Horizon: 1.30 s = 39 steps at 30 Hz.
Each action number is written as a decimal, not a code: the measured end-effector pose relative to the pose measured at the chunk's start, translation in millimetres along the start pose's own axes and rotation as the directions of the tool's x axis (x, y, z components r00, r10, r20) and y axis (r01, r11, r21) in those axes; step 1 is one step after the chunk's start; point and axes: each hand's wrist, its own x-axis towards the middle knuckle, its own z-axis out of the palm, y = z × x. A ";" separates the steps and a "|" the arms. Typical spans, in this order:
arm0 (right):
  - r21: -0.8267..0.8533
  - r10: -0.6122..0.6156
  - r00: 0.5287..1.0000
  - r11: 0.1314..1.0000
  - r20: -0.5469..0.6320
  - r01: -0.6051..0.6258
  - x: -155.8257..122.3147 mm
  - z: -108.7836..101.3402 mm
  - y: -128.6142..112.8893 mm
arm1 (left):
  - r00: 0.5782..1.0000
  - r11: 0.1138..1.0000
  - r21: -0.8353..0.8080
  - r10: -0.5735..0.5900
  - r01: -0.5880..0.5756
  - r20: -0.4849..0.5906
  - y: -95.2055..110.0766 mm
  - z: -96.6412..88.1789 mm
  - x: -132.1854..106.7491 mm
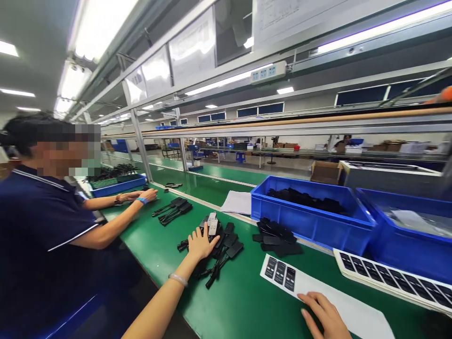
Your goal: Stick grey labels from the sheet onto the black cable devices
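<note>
My left hand (pixel 200 242) lies with spread fingers on a pile of flat black devices with short cables (pixel 231 247). At its fingertips are a few pale grey faces of such devices (pixel 212 223). My right hand (pixel 325 315) rests at the near edge of a white label sheet (pixel 335 296), its thumb and fingers apart. Several black printed labels (pixel 280 272) remain at the sheet's left end. Between the hands, farther back, sits a heap of flat black pieces (pixel 277 238).
A blue bin (pixel 310 230) of black parts stands behind the heap, with another blue bin (pixel 413 235) to its right. A stack of label sheets (pixel 391 278) lies in front. A co-worker (pixel 45 212) works at left beside more devices (pixel 173 209) and a blue tray (pixel 120 187).
</note>
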 end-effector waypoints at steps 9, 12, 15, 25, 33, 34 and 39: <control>-0.184 0.293 0.935 0.948 0.198 -0.258 14.5 -22.2 -3.6 | 0.841 0.832 -0.120 0.539 -0.541 -0.051 108.7 -67.0 -81.9; -0.207 0.321 0.921 0.938 0.218 -0.278 14.9 -30.5 -7.3 | 0.633 0.621 -0.219 0.774 -0.753 0.019 153.2 -65.9 -120.5; -0.260 0.373 0.909 0.911 0.186 -0.321 14.3 -39.0 -6.4 | 0.496 0.488 -0.283 0.867 -0.826 0.047 176.1 -53.8 -145.5; -0.274 0.462 0.874 0.869 0.151 -0.412 35.3 -23.3 -20.2 | 0.476 0.430 -0.446 0.880 -0.785 0.012 173.9 -25.7 -144.4; -0.230 0.410 0.901 0.899 0.143 -0.373 40.4 -9.2 -26.0 | 0.516 0.440 -0.520 0.857 -0.732 -0.001 175.4 -22.7 -143.1; -0.224 0.399 0.907 0.904 0.132 -0.365 40.3 -8.6 -25.4 | 0.515 0.436 -0.527 0.857 -0.729 -0.004 175.3 -23.2 -143.1; -0.206 0.333 0.938 0.929 0.097 -0.308 43.3 -14.1 -20.5 | 0.514 0.428 -0.539 0.858 -0.725 -0.010 173.8 -26.0 -144.3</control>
